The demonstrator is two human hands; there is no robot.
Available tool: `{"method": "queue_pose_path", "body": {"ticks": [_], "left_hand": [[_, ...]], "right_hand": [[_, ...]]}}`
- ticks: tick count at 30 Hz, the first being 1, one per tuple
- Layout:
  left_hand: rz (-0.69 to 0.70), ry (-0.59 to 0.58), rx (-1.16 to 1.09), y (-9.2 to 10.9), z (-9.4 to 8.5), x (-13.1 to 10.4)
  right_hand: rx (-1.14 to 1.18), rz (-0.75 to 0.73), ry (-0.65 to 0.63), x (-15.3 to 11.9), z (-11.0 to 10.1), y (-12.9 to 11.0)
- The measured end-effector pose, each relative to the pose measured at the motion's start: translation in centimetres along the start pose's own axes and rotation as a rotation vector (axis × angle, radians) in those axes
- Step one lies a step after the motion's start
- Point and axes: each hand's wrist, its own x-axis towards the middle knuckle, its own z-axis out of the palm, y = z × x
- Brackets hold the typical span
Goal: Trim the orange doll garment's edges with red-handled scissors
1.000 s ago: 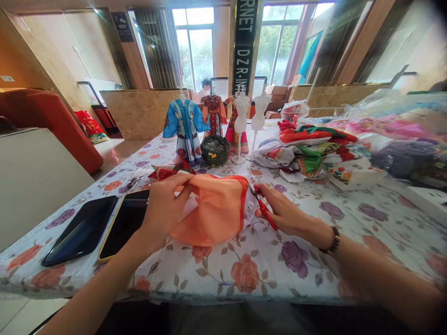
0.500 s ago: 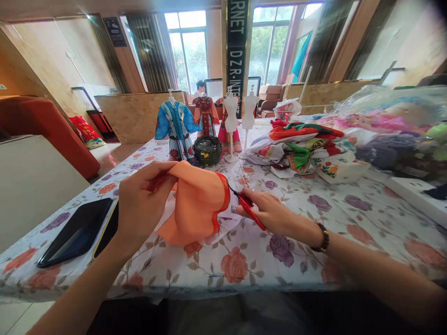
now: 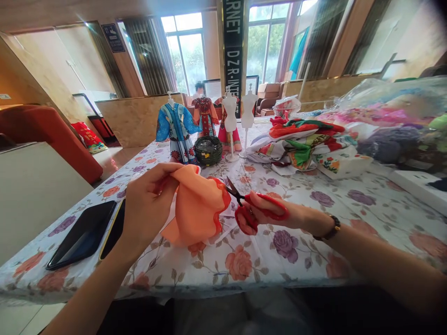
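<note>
My left hand [image 3: 153, 202] pinches the upper left part of an orange cloth [image 3: 197, 209], which has a wavy red edge on its right side. The cloth hangs in folds just above the flowered tablecloth, with some white material under it. My right hand [image 3: 265, 211] has its fingers in the red handles of a pair of scissors [image 3: 239, 195]. The scissor blades are spread apart and point up and left, close beside the red edge.
Two dark flat devices [image 3: 82, 235] lie at the left. Behind the cloth stand a dark woven basket [image 3: 208, 151], a blue robe on a stand [image 3: 174, 123] and white mini mannequins [image 3: 230, 114]. Piled fabrics [image 3: 303, 142] and plastic-wrapped items [image 3: 394, 116] fill the back right.
The scissors' blades and handles have spread apart, and my right hand has turned and moved slightly right. The cloth's red edge has curled inward at the top.
</note>
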Motion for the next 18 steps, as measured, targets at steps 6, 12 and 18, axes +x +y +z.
{"method": "queue_pose_path", "body": {"ticks": [6,12,18], "left_hand": [[0.038,-0.18,0.053,0.2,-1.4,0.8],[-0.099,-0.655,0.028,0.1,-3.6,1.4],[-0.099,-1.016,0.093,-0.1,-3.4,1.1]], "right_hand": [[0.022,0.021,-0.065,-0.1,0.0,-0.4],[0.011,-0.012,-0.078,-0.3,-0.6,-0.4],[-0.007,-0.04,-0.091,-0.5,-1.6,0.6]]}}
